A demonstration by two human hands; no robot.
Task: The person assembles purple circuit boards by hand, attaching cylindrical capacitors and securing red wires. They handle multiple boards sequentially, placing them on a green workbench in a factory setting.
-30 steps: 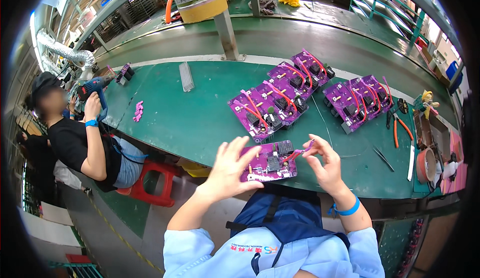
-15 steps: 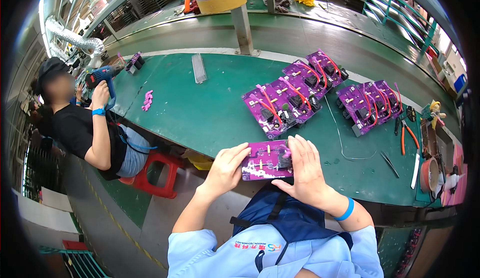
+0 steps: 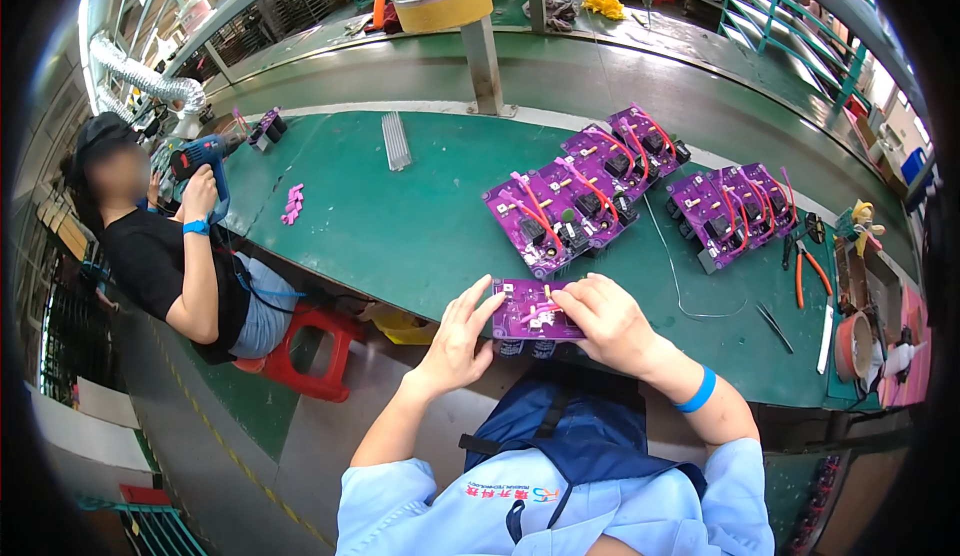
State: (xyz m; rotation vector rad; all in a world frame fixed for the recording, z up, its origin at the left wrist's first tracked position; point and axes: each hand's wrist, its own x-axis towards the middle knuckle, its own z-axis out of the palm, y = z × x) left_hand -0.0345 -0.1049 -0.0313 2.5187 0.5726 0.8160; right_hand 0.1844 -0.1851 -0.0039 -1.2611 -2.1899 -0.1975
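Just above my lap, at the table's near edge, I hold a purple circuit board (image 3: 515, 324). My left hand (image 3: 455, 341) grips its left edge, thumb and fingers closed around it. Bent over the board's right side, my right hand (image 3: 608, 324) has its fingers closed at the end of a pink-sleeved wire (image 3: 540, 312); the fingers hide that end and the right edge. Dark cylindrical capacitors (image 3: 543, 349) show beneath the board's near edge. Beyond lie several similar purple boards (image 3: 530, 218) with red wires, and another group of boards (image 3: 722, 224) to the right.
Pliers with orange handles (image 3: 812, 278), tweezers (image 3: 773, 326) and a thin wire (image 3: 680, 296) lie on the green table (image 3: 370, 216). Pink caps (image 3: 292, 204) and a finned metal strip (image 3: 396, 142) are farther left. A co-worker (image 3: 165, 256) holds a blue power tool (image 3: 200, 159).
The board has tilted, so the capacitors under it now show. My right hand has gone from lying along the right edge to bending its fingers over the pink-sleeved wire.
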